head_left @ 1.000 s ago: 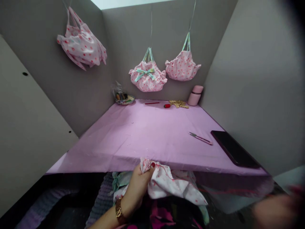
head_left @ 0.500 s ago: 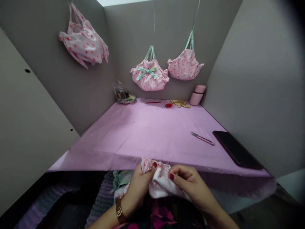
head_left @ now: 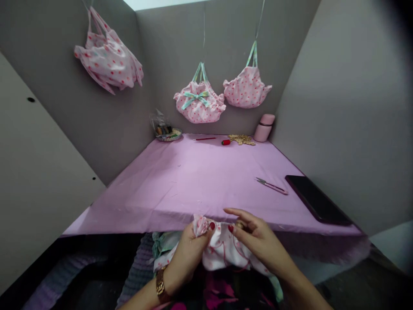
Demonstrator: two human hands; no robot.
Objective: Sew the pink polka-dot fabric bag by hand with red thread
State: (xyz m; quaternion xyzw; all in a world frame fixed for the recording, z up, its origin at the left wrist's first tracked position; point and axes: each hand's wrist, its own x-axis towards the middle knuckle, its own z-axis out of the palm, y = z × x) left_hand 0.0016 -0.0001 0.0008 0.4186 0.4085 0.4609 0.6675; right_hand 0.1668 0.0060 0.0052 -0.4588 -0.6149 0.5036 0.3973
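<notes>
My left hand (head_left: pixel 190 247) is closed on a bunched, ruffled part of a white garment with pink-red dots (head_left: pixel 214 256), its thumb on top near the upper seam. At the same edge, a little to the right, my right hand (head_left: pixel 263 241) pinches the cloth with the thumb; its index finger is stretched out above. A round gold-coloured piece (head_left: pixel 240 224) shows among the right fingers. Red thread (head_left: pixel 241 254) hangs in a loose loop over the garment. No needle can be made out. The garment lies at my lap, with a green tie (head_left: pixel 157 244) at the left.
On the pink-covered table (head_left: pixel 193 181) lie thread snips (head_left: pixel 271 186), a dark tablet (head_left: pixel 318 199), a red thread spool (head_left: pixel 226 142), a red pencil (head_left: pixel 204 139) and a small basket (head_left: pixel 169 137). A pink flask (head_left: pixel 263 128) stands behind. Dotted garments (head_left: pixel 201 110) hang above.
The red thread was stretched taut between my hands; now it hangs slack in a loop. My right hand has come to the cloth edge and its index finger has lifted.
</notes>
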